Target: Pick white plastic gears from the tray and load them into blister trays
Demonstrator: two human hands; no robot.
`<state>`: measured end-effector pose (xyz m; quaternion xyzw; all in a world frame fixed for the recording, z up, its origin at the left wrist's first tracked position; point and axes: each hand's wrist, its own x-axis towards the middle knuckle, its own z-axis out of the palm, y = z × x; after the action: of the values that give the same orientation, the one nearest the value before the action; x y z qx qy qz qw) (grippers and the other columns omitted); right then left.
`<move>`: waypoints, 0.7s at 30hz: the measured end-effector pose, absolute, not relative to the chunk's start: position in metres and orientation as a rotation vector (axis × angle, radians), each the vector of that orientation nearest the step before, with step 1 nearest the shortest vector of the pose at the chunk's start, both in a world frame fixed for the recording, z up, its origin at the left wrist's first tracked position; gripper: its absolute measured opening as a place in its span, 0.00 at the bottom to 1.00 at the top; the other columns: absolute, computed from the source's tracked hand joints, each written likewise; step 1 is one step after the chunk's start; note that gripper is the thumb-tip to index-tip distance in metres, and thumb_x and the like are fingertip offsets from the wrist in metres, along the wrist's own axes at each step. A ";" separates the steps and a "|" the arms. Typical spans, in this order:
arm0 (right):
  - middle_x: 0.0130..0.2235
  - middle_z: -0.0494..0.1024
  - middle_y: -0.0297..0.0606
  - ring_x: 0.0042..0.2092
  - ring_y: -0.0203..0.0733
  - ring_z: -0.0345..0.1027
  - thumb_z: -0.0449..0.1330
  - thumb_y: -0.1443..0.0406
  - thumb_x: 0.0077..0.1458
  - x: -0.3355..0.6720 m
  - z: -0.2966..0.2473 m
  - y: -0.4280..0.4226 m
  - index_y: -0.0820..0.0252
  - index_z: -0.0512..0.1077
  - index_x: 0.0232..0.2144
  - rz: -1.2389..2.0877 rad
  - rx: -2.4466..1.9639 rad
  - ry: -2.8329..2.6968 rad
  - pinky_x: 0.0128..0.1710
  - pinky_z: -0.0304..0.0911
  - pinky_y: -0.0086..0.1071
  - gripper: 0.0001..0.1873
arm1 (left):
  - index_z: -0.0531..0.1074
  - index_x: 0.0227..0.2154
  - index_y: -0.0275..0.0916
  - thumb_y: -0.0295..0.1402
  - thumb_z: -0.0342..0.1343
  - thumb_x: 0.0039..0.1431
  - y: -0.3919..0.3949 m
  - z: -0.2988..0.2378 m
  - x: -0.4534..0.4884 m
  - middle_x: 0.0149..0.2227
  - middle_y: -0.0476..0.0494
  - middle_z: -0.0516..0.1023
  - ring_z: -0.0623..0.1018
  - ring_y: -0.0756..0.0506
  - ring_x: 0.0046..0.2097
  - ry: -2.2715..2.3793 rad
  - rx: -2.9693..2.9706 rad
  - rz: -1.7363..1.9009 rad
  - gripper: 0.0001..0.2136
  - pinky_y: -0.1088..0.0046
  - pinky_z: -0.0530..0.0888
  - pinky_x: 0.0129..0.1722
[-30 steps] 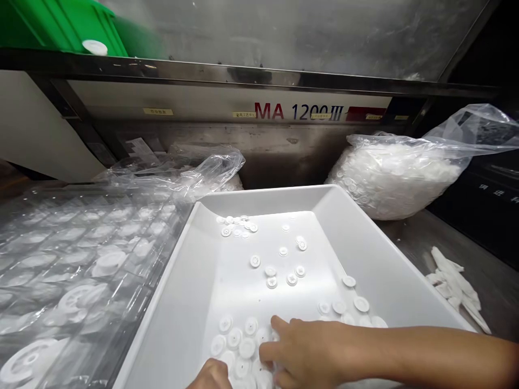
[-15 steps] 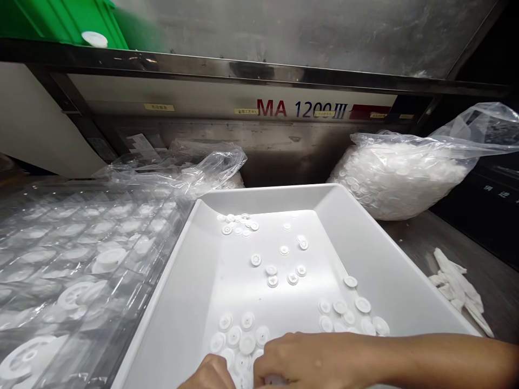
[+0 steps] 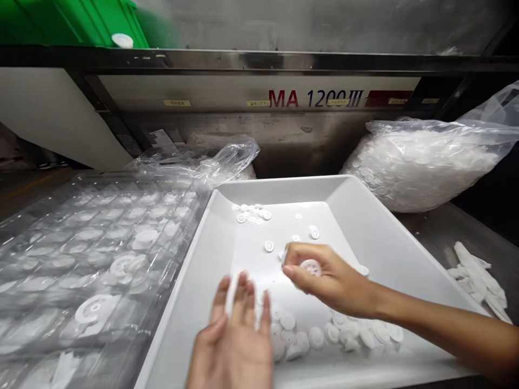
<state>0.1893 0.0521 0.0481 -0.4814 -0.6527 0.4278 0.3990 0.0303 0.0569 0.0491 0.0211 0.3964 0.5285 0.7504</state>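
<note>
A white plastic tray [image 3: 365, 227] lies in front of me with several small white discs [image 3: 251, 212] scattered in it and a cluster of discs [image 3: 324, 336] near its front edge. My right hand [image 3: 324, 278] hovers over the middle of the tray, fingers pinched on a white disc [image 3: 311, 267]. My left hand [image 3: 235, 337] is raised over the tray's front left, fingers stretched out and slightly blurred, holding nothing.
Clear blister trays [image 3: 89, 254] with round pockets and a few white wheels cover the left. A plastic bag of white parts [image 3: 421, 162] stands back right. White scraps [image 3: 478, 278] lie at the right. A machine panel [image 3: 259, 97] and green bin [image 3: 81, 19] are behind.
Both hands have come up from the disc pile at the tray's front edge. The right hand now holds a disc over the tray's middle; the left has opened. The view shifted slightly.
</note>
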 end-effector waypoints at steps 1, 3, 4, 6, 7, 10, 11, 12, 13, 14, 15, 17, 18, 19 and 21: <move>0.34 0.67 0.33 0.37 0.33 0.60 0.53 0.59 0.62 0.190 0.056 0.049 0.61 0.63 0.30 1.011 -1.180 -1.700 0.39 0.57 0.27 0.11 | 0.74 0.41 0.43 0.31 0.48 0.58 0.055 0.051 0.040 0.41 0.44 0.77 0.78 0.46 0.45 0.830 -0.019 1.067 0.12 0.69 0.77 0.43; 0.38 0.67 0.36 0.40 0.35 0.61 0.58 0.60 0.59 0.189 0.065 0.043 0.61 0.66 0.34 0.796 -1.154 -1.974 0.42 0.56 0.30 0.09 | 0.74 0.39 0.39 0.31 0.46 0.61 0.051 0.052 0.058 0.33 0.45 0.75 0.78 0.46 0.41 0.738 -0.110 0.837 0.11 0.70 0.77 0.41; 0.40 0.68 0.38 0.42 0.37 0.61 0.59 0.58 0.58 0.189 0.066 0.040 0.60 0.68 0.37 0.674 -1.169 -2.122 0.44 0.56 0.32 0.11 | 0.74 0.38 0.38 0.31 0.46 0.61 0.050 0.053 0.065 0.30 0.46 0.74 0.78 0.47 0.39 0.713 -0.129 0.803 0.11 0.70 0.77 0.40; 0.47 0.67 0.42 0.49 0.43 0.60 0.58 0.52 0.57 0.191 0.065 0.038 0.59 0.68 0.44 0.431 -1.254 -2.314 0.50 0.52 0.39 0.19 | 0.73 0.38 0.37 0.30 0.45 0.62 0.049 0.053 0.074 0.29 0.46 0.73 0.78 0.47 0.37 0.709 -0.146 0.803 0.11 0.70 0.77 0.39; 0.51 0.65 0.44 0.53 0.46 0.57 0.58 0.50 0.57 0.193 0.063 0.037 0.58 0.67 0.47 0.357 -1.300 -2.333 0.53 0.49 0.43 0.23 | 0.73 0.39 0.36 0.30 0.45 0.62 0.050 0.053 0.076 0.30 0.46 0.74 0.78 0.47 0.37 0.719 -0.141 0.832 0.11 0.70 0.77 0.39; 0.58 0.59 0.46 0.61 0.47 0.48 0.58 0.47 0.55 0.202 0.059 0.038 0.56 0.62 0.54 0.343 -1.327 -2.317 0.58 0.44 0.45 0.30 | 0.72 0.42 0.38 0.27 0.44 0.61 0.053 0.053 0.076 0.33 0.45 0.75 0.78 0.46 0.40 0.721 -0.120 0.902 0.13 0.71 0.77 0.41; 0.59 0.58 0.45 0.61 0.46 0.46 0.58 0.47 0.56 0.204 0.059 0.039 0.56 0.62 0.55 0.387 -1.330 -2.310 0.58 0.45 0.44 0.30 | 0.72 0.43 0.38 0.26 0.44 0.60 0.054 0.052 0.075 0.34 0.45 0.76 0.78 0.46 0.41 0.713 -0.113 0.918 0.14 0.71 0.76 0.42; 0.59 0.57 0.43 0.62 0.44 0.45 0.57 0.48 0.57 0.205 0.060 0.039 0.55 0.62 0.55 0.444 -1.335 -2.303 0.58 0.46 0.42 0.28 | 0.72 0.44 0.39 0.25 0.44 0.60 0.054 0.052 0.073 0.34 0.45 0.76 0.78 0.46 0.42 0.708 -0.109 0.926 0.15 0.71 0.76 0.43; 0.60 0.57 0.42 0.61 0.43 0.46 0.56 0.50 0.59 0.205 0.061 0.039 0.54 0.62 0.54 0.496 -1.350 -2.290 0.58 0.48 0.40 0.26 | 0.72 0.44 0.39 0.24 0.44 0.59 0.054 0.051 0.071 0.34 0.45 0.76 0.78 0.46 0.42 0.709 -0.111 0.924 0.15 0.71 0.76 0.42; 0.60 0.57 0.41 0.61 0.42 0.46 0.54 0.52 0.61 0.204 0.062 0.038 0.53 0.62 0.54 0.540 -1.376 -2.273 0.58 0.49 0.40 0.22 | 0.72 0.44 0.39 0.24 0.45 0.59 0.054 0.050 0.070 0.33 0.46 0.76 0.79 0.46 0.41 0.710 -0.113 0.921 0.15 0.71 0.77 0.41; 0.60 0.57 0.40 0.61 0.41 0.46 0.53 0.54 0.63 0.203 0.063 0.038 0.53 0.63 0.54 0.575 -1.405 -2.248 0.58 0.50 0.39 0.20 | 0.72 0.45 0.39 0.24 0.45 0.58 0.054 0.049 0.068 0.33 0.46 0.76 0.79 0.47 0.40 0.710 -0.116 0.922 0.15 0.71 0.77 0.41; 0.60 0.57 0.38 0.60 0.40 0.47 0.52 0.57 0.64 0.198 0.063 0.037 0.52 0.64 0.53 0.636 -1.463 -2.180 0.58 0.53 0.39 0.17 | 0.72 0.45 0.39 0.24 0.45 0.58 0.053 0.048 0.066 0.31 0.47 0.75 0.79 0.48 0.37 0.703 -0.118 0.915 0.15 0.73 0.77 0.37; 0.60 0.57 0.38 0.61 0.40 0.47 0.52 0.58 0.63 0.196 0.063 0.037 0.52 0.64 0.52 0.657 -1.491 -2.143 0.57 0.54 0.39 0.16 | 0.72 0.45 0.38 0.24 0.45 0.58 0.052 0.047 0.064 0.29 0.47 0.75 0.79 0.49 0.34 0.696 -0.119 0.903 0.15 0.75 0.77 0.34; 0.59 0.58 0.37 0.61 0.41 0.47 0.53 0.58 0.63 0.194 0.062 0.036 0.52 0.66 0.51 0.663 -1.515 -2.109 0.57 0.54 0.40 0.15 | 0.72 0.45 0.38 0.24 0.45 0.59 0.052 0.047 0.063 0.28 0.48 0.75 0.79 0.49 0.32 0.690 -0.120 0.878 0.15 0.76 0.77 0.31; 0.59 0.60 0.36 0.60 0.41 0.49 0.54 0.59 0.62 0.193 0.059 0.037 0.52 0.69 0.47 0.643 -1.529 -2.062 0.57 0.56 0.39 0.12 | 0.73 0.45 0.37 0.24 0.45 0.60 0.051 0.047 0.062 0.26 0.48 0.74 0.78 0.50 0.29 0.674 -0.131 0.809 0.15 0.77 0.76 0.28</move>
<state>0.1927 0.0366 0.0591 -0.5602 -0.7554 0.2355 0.2451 0.0623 0.0513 0.0470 -0.0627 0.3216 0.3856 0.8625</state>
